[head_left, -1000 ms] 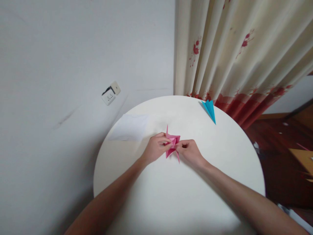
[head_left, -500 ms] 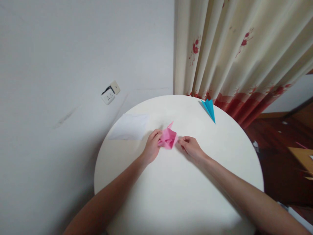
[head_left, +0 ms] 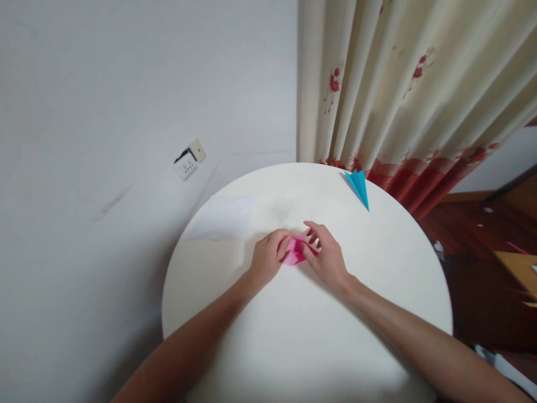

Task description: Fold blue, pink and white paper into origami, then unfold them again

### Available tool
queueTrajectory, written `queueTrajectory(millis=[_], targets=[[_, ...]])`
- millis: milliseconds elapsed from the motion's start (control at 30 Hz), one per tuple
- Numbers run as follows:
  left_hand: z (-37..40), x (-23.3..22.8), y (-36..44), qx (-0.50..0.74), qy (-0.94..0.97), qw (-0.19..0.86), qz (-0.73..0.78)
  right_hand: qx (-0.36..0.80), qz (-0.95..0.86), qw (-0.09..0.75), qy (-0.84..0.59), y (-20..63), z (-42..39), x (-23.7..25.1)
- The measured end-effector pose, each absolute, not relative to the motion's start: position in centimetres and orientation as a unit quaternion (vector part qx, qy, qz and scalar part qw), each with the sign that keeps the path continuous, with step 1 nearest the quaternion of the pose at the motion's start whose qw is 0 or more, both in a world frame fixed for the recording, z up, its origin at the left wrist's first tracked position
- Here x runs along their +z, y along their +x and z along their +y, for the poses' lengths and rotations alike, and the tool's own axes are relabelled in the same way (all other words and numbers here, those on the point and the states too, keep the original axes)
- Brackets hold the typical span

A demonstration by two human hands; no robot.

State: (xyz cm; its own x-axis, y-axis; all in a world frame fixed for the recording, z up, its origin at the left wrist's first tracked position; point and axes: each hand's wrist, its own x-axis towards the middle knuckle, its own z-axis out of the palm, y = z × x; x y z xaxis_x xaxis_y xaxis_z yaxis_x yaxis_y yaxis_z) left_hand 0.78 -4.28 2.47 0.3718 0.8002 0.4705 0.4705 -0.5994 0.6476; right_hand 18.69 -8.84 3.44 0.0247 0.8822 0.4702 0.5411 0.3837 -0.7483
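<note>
From my seat, both forearms run up over the near half of the bench [head_left: 293,347] and meet at its middle. The change is at the right hand [head_left: 326,258]: half a second ago it lay apart from the pink paper [head_left: 295,252], fingers curled on the bare surface, while the left hand [head_left: 267,258] alone held the piece puffed open. Now the right has come back in over the far side of the paper, thumb and forefinger pinching its right edge, the other fingers fanned loosely above. The left grip is pressed onto the paper's left side, fingers folded around it. The piece looks lower and more squashed than it did, and the upright point it showed a moment ago is hidden behind the fingers. I judge that the two hands are working the same fold again after a brief one-handed turn, so the folding is mid-way, not finished.

The pink paper is thin, matte and sharply creased, with layered flaps; it sits at the bench's centre, between the two hands. The bench is round, smooth and off-white, with a dull sheen.

Farther off, a flat white sheet [head_left: 222,218] lies towards the left rim, barely distinct from the surface. At the far right rim rests a blue fold [head_left: 359,188], a crisp narrow dart with a sharp tip. Behind it hangs a cream curtain [head_left: 398,95] in soft pleats with red blotches, and on the plain wall to the left sits a socket [head_left: 191,159].
</note>
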Motion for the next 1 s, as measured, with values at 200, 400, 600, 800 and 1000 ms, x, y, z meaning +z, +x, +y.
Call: queueTrajectory(millis=[200, 400, 600, 800, 1000], targets=[[-4.2, 2.6, 1.2, 0.394, 0.792, 0.276, 0.375, 0.081, -0.728, 0.435, -0.523, 19.7, -8.4, 3.3], [-3.9, 1.8, 1.6, 0.356, 0.75, 0.404, 0.385, 0.129, -0.633, 0.537, -0.543, 20.7, -7.3, 2.7], [-3.8, 1.8, 1.6, 0.375, 0.737, 0.387, 0.408, 0.176, -0.593, 0.545, -0.566, 21.5, -6.6, 2.0], [-3.7, 2.9, 1.1, 0.377, 0.803, 0.261, 0.38, 0.007, -0.712, 0.445, -0.543, 22.2, -6.8, 2.7], [-3.4, 2.6, 1.0, 0.41, 0.761, 0.307, 0.399, 0.012, -0.716, 0.447, -0.536, 23.0, -6.4, 2.9]])
